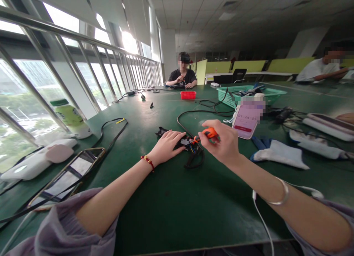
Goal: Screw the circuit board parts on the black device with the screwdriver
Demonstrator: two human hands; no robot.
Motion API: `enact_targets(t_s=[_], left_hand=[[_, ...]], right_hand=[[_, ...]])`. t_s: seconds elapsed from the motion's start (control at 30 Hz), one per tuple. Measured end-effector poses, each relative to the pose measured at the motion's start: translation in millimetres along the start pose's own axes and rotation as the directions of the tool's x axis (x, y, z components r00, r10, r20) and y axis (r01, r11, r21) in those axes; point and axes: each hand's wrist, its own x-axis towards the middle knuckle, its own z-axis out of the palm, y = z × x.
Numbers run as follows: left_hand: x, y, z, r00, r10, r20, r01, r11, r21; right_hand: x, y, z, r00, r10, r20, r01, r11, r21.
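The right hand pinches an orange-and-black tool, apparently a screwdriver, between thumb and fingers, its working end angled left at an opened black device. The left hand, fingers together and nearly flat, presses on the device's housing; how firmly it grips underneath cannot be told. The device lies on a green desk, well in from the near edge and about midway between the left and right edges. Thin coloured wires (blue and yellow among them) show at its open end, beside a loop of black cable.

The wires look like the weak point: should the tip slip, it could nick or pull one loose, or jab the left fingers close by. A light hold might let the housing turn under the tool, and a snag on the cable could drag it askew.

Farther out, a phone showing a timer leans toward the desk's right side, in front of a green basket. A red box sits toward the far edge, where a person in black works.
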Motion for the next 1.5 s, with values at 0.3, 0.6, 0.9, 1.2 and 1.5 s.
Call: enact_targets(t_s=[0.3,0.6,0.9,1.2,1.5], left_hand=[[2.4,5.2,-0.7,0.997,-0.060,-0.039,0.064,0.992,0.112],[0.7,4.8,0.8,0.994,-0.096,-0.053,0.101,0.989,0.103],[0.3,3.1,1.5,0.994,-0.108,-0.026,0.109,0.994,0.028],[0.9,4.2,0.3,0.993,-0.116,0.005,0.116,0.992,0.042],[1.2,3.3,1.7,0.995,-0.101,-0.015,0.101,0.994,0.043]], right_hand=[[-0.7,-0.8,-1.6,0.993,0.112,0.026,-0.114,0.978,0.176],[0.2,-3.5,1.4,0.978,0.200,0.055,-0.206,0.968,0.145],[0.5,-3.8,-0.2,0.982,0.171,0.076,-0.177,0.982,0.073],[-2.1,-1.7,1.3,0.984,0.175,0.034,-0.178,0.969,0.173],[-1.2,-5.1,1.2,0.986,0.153,0.058,-0.159,0.980,0.116]])
